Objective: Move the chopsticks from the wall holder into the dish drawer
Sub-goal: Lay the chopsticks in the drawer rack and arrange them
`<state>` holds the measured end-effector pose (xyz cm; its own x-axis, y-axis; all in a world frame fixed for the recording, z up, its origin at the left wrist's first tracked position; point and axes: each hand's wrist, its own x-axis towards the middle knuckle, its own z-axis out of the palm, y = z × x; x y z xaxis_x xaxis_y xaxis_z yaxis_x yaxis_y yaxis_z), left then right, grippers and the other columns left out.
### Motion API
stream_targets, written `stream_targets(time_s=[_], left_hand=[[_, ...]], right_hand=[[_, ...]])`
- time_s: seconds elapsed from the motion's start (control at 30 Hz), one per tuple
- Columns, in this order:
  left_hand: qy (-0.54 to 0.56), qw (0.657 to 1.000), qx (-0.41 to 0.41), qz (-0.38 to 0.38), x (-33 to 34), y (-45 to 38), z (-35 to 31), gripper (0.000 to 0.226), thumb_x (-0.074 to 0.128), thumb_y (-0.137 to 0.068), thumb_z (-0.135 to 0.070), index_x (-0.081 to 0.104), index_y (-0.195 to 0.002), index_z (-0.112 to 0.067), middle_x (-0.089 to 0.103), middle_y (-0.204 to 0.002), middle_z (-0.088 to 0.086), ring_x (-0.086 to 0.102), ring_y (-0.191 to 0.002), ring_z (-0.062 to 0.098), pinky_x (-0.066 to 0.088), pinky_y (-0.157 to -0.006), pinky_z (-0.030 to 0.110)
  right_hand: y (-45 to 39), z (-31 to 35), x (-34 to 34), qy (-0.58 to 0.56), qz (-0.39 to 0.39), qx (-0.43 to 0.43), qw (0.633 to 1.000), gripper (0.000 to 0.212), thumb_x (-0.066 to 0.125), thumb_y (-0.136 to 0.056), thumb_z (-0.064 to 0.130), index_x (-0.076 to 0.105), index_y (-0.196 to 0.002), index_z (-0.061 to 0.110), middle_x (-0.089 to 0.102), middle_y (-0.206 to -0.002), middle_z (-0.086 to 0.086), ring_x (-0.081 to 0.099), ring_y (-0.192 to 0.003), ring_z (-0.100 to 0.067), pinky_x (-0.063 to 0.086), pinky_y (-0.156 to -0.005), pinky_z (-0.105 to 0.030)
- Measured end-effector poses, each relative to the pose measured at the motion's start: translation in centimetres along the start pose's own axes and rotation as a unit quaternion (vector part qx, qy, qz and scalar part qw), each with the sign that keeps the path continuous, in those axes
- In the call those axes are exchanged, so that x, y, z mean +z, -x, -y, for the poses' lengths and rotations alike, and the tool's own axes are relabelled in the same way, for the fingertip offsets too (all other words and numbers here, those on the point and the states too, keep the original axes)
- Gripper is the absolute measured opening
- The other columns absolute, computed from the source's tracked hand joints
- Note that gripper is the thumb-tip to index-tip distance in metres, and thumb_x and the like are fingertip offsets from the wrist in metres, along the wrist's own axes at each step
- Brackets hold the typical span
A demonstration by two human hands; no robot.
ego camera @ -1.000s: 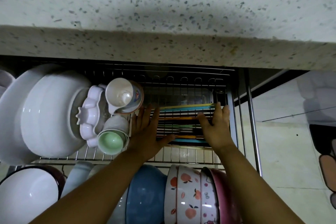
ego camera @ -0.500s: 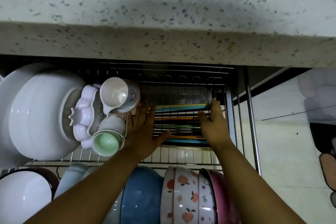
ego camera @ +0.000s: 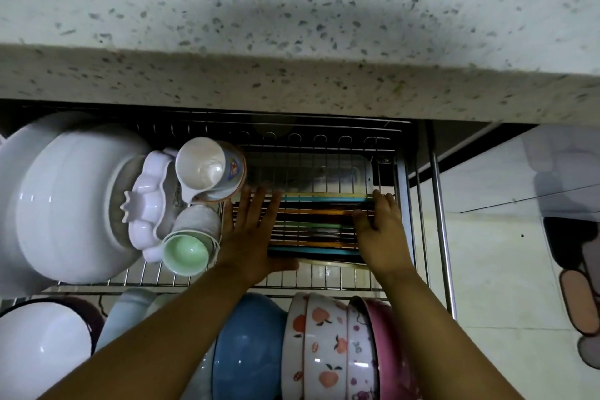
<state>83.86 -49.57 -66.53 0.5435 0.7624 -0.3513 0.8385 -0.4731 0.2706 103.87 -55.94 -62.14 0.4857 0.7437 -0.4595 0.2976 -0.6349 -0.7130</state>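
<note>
Several coloured chopsticks (ego camera: pixel 316 224) lie side by side, left to right, on the wire floor of the pulled-out dish drawer (ego camera: pixel 324 276), in its right-hand section. My left hand (ego camera: pixel 251 237) lies flat with fingers spread over their left ends. My right hand (ego camera: pixel 381 230) rests palm down on their right ends, fingertips near the drawer's right rail. Neither hand is closed around a chopstick. The wall holder is not in view.
A speckled stone countertop (ego camera: pixel 292 58) overhangs the drawer. Large white bowls (ego camera: pixel 68 198), a scalloped dish (ego camera: pixel 147 204), a white mug (ego camera: pixel 207 169) and a green-lined cup (ego camera: pixel 188 247) fill the drawer's left. Blue, peach-patterned and pink bowls (ego camera: pixel 324 351) stand in the front row. Tiled floor lies right.
Both hands have shifted slightly toward the back of the drawer over the chopsticks; the view has tilted a little. The chopsticks stay on the wire floor.
</note>
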Motion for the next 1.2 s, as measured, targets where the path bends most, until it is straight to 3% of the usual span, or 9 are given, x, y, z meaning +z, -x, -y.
stream_targets(time_s=[0.3, 0.43, 0.5, 0.63, 0.73, 0.87, 1.0, 1.07, 1.2], left_hand=[[-0.006, 1.000, 0.024, -0.008, -0.1, 0.1, -0.7, 0.118, 0.057, -0.063, -0.074, -0.027, -0.132, -0.029, -0.029, -0.146, 0.000, -0.033, -0.133, 0.025, -0.028, -0.104, 0.043], [-0.014, 0.998, 0.058, -0.011, 0.0, -0.7, -1.5, 0.116, 0.057, -0.063, -0.073, -0.021, -0.135, -0.027, -0.027, -0.145, 0.002, -0.029, -0.135, 0.028, -0.021, -0.107, 0.048], [-0.021, 0.998, 0.064, -0.013, 0.2, -1.0, -1.8, 0.113, 0.055, -0.066, -0.074, -0.023, -0.134, -0.027, -0.029, -0.145, 0.001, -0.027, -0.136, 0.028, -0.023, -0.106, 0.047], [-0.016, 0.998, 0.056, -0.008, 0.1, -0.7, -2.2, 0.112, 0.048, -0.066, -0.078, -0.028, -0.132, -0.029, -0.035, -0.142, 0.000, -0.034, -0.132, 0.027, -0.022, -0.107, 0.049], [0.027, 0.997, 0.063, -0.023, -1.4, 0.1, -2.6, 0.107, 0.053, -0.070, -0.070, -0.024, -0.133, -0.030, -0.032, -0.144, -0.001, -0.031, -0.134, 0.025, -0.015, -0.111, 0.049], [0.113, 0.991, 0.050, -0.051, -4.7, 2.5, -3.2, 0.092, 0.059, -0.080, -0.052, -0.002, -0.144, -0.024, -0.003, -0.157, 0.006, 0.003, -0.143, 0.028, 0.012, -0.117, 0.047], [0.199, 0.975, 0.041, -0.085, -8.9, 6.4, -3.6, 0.072, 0.061, -0.084, -0.036, 0.024, -0.142, -0.020, 0.045, -0.140, 0.011, 0.050, -0.119, 0.027, 0.048, -0.093, 0.044], [0.218, 0.968, 0.050, -0.115, -10.9, 8.7, -3.7, 0.060, 0.063, -0.083, -0.031, 0.038, -0.136, -0.020, 0.057, -0.128, 0.009, 0.059, -0.103, 0.021, 0.052, -0.081, 0.035], [0.220, 0.963, 0.042, -0.147, -14.2, 13.7, -4.1, 0.043, 0.065, -0.082, -0.028, 0.054, -0.123, -0.020, 0.067, -0.108, 0.006, 0.049, -0.076, 0.007, 0.035, -0.062, 0.015]], right_hand=[[2.6, -0.4, -0.6, -0.043, -0.017, 0.011, 0.999, 0.042, 0.039, -0.096, 0.019, 0.034, -0.138, 0.021, 0.020, -0.154, -0.009, 0.024, -0.140, -0.027, 0.030, -0.113, -0.047], [2.8, -0.2, -0.8, -0.034, -0.019, -0.004, 0.999, 0.042, 0.038, -0.097, 0.017, 0.033, -0.138, 0.021, 0.017, -0.155, -0.006, 0.014, -0.142, -0.020, 0.016, -0.108, -0.026], [2.8, -0.2, -0.8, -0.027, -0.019, -0.010, 0.999, 0.044, 0.039, -0.097, 0.018, 0.031, -0.139, 0.021, 0.015, -0.156, -0.007, 0.010, -0.143, -0.019, 0.017, -0.111, -0.030], [2.9, 0.4, -0.8, -0.031, -0.007, -0.014, 0.999, 0.043, 0.040, -0.096, 0.021, 0.033, -0.138, 0.019, 0.021, -0.152, -0.010, 0.025, -0.139, -0.028, 0.033, -0.111, -0.047], [3.8, 1.2, -0.8, -0.035, -0.010, -0.053, 0.998, 0.041, 0.047, -0.093, 0.021, 0.039, -0.134, 0.018, 0.035, -0.142, -0.008, 0.040, -0.129, -0.025, 0.045, -0.102, -0.041], [5.9, 3.2, -1.3, -0.056, -0.011, -0.090, 0.994, 0.039, 0.056, -0.089, 0.019, 0.045, -0.127, 0.021, 0.049, -0.126, 0.000, 0.052, -0.113, -0.017, 0.051, -0.092, -0.031], [9.0, 6.1, -2.3, -0.059, -0.005, -0.116, 0.991, 0.039, 0.059, -0.087, 0.020, 0.049, -0.125, 0.020, 0.056, -0.122, -0.001, 0.054, -0.106, -0.010, 0.049, -0.088, -0.020], [10.9, 7.6, -3.0, -0.041, -0.012, -0.142, 0.989, 0.039, 0.061, -0.086, 0.019, 0.051, -0.123, 0.018, 0.059, -0.119, 0.000, 0.055, -0.103, -0.007, 0.046, -0.083, -0.013], [15.4, 9.7, -4.2, -0.004, -0.013, -0.160, 0.987, 0.037, 0.064, -0.084, 0.021, 0.055, -0.119, 0.018, 0.063, -0.115, -0.001, 0.059, -0.103, -0.014, 0.053, -0.087, -0.032]])
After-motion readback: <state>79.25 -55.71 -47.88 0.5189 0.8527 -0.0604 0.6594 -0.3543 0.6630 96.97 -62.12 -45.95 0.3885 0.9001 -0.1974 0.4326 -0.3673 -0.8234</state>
